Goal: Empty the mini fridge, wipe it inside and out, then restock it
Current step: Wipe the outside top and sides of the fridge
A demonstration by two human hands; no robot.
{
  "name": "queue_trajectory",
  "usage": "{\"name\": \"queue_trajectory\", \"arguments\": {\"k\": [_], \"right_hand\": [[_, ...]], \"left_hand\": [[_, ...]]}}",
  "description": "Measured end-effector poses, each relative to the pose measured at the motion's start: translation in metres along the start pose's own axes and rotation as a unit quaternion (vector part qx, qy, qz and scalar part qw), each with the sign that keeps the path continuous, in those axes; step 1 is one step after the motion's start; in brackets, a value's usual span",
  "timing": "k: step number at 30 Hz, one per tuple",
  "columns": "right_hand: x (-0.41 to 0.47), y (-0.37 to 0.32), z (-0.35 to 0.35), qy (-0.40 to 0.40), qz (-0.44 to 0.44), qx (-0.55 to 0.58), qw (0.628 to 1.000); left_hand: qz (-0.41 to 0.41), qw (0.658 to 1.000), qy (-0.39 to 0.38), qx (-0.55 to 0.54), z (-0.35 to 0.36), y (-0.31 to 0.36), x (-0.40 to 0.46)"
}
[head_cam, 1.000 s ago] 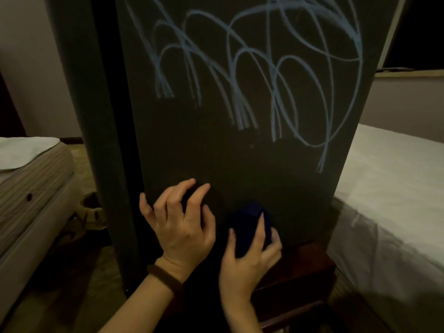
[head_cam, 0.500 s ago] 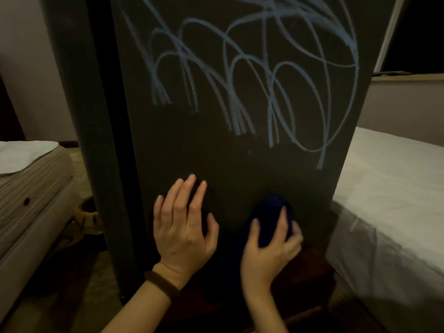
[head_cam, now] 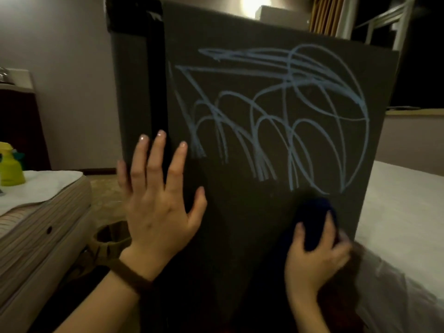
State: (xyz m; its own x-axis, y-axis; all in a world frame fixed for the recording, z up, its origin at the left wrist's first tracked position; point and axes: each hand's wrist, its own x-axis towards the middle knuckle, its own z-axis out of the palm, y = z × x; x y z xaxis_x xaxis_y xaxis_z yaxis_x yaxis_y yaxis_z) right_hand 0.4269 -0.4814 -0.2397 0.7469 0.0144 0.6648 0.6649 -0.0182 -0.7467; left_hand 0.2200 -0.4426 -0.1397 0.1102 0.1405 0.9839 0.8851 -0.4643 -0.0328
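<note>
Left hand (head_cam: 158, 207) flat, fingers spread on the fridge door (head_cam: 264, 140) to steady it – right hand (head_cam: 312, 255) clutches a dark blue cloth (head_cam: 312, 222) at 5 o'clock, probably scrubbing off the scribbles (head_cam: 276, 116).

The right hand (head_cam: 314, 258) with the dark blue cloth (head_cam: 314, 222) moves right along the bottom of the fridge door (head_cam: 240, 212). The left hand (head_cam: 158, 207) now lies flat, its fingers (head_cam: 158, 155) straight instead of curled.

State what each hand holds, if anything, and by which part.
The right hand grips a dark blue cloth bunched at its lower end. The left hand holds nothing, resting flat on the fridge.
</note>
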Motion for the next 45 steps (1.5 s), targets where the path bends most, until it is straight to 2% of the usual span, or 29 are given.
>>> {"name": "queue_trajectory", "arguments": {"k": [3, 5, 7, 10, 12, 14, 16, 18, 20, 22, 25, 27, 30, 33, 35, 38, 42, 45], "right_hand": [[-0.030, -0.002, -0.004, -0.041, -0.157, -0.013, 0.987], [-0.004, 0.000, -0.004, -0.044, -0.192, -0.002, 0.980], [0.039, -0.005, -0.003, 0.002, -0.104, 0.020, 0.994], [0.109, -0.012, -0.003, 0.060, 0.127, 0.057, 0.988], [0.121, -0.015, -0.006, 0.065, 0.189, 0.050, 0.978], [0.095, -0.014, -0.001, 0.055, 0.136, 0.018, 0.989], [0.040, -0.012, 0.001, 0.038, 0.025, 0.003, 0.999], [-0.011, -0.006, -0.004, -0.005, -0.074, -0.026, 0.997], [-0.019, 0.003, -0.009, -0.045, -0.129, -0.037, 0.990], [0.010, 0.003, -0.011, -0.041, -0.112, -0.015, 0.993], [0.081, -0.020, -0.009, 0.016, 0.028, 0.023, 0.999], [0.105, -0.035, -0.005, 0.043, 0.059, 0.013, 0.997], [0.073, -0.042, 0.001, 0.049, -0.040, 0.007, 0.998], [-0.013, -0.031, 0.000, -0.004, -0.161, -0.004, 0.987], [-0.046, -0.028, -0.006, -0.039, -0.200, -0.001, 0.979], [-0.019, -0.042, -0.007, -0.026, -0.188, 0.017, 0.982], [0.069, -0.091, 0.001, 0.049, -0.041, 0.037, 0.997], [0.067, -0.092, 0.005, 0.069, -0.093, 0.024, 0.993]], "left_hand": [[-0.001, 1.000, -0.003, 0.008, 0.001, 0.000, -0.001], [0.002, 1.000, -0.006, 0.009, 0.000, -0.001, 0.000], [0.005, 1.000, -0.014, 0.015, 0.000, -0.002, 0.000], [0.006, 0.999, -0.027, 0.024, 0.000, -0.002, -0.001], [0.007, 0.999, -0.031, 0.026, 0.000, -0.002, 0.000], [0.006, 0.999, -0.030, 0.018, 0.000, -0.002, -0.001], [0.005, 1.000, -0.028, 0.013, 0.000, -0.001, -0.001], [0.005, 1.000, -0.028, 0.014, 0.000, -0.001, -0.001], [0.006, 0.999, -0.030, 0.013, 0.000, -0.001, -0.001], [0.005, 0.999, -0.031, 0.013, 0.000, -0.001, -0.001], [0.004, 0.999, -0.033, 0.018, -0.001, -0.001, -0.001], [0.005, 0.999, -0.030, 0.019, -0.001, -0.001, -0.001], [0.004, 1.000, -0.022, 0.007, -0.001, -0.001, -0.001], [-0.001, 1.000, -0.018, 0.005, -0.001, 0.000, -0.002], [-0.001, 1.000, -0.024, 0.003, -0.001, 0.001, -0.001], [-0.005, 1.000, -0.025, 0.001, -0.001, 0.001, -0.001], [0.000, 1.000, -0.026, 0.015, -0.002, 0.000, -0.001], [0.001, 0.999, -0.028, 0.017, -0.001, -0.001, 0.000]]}}
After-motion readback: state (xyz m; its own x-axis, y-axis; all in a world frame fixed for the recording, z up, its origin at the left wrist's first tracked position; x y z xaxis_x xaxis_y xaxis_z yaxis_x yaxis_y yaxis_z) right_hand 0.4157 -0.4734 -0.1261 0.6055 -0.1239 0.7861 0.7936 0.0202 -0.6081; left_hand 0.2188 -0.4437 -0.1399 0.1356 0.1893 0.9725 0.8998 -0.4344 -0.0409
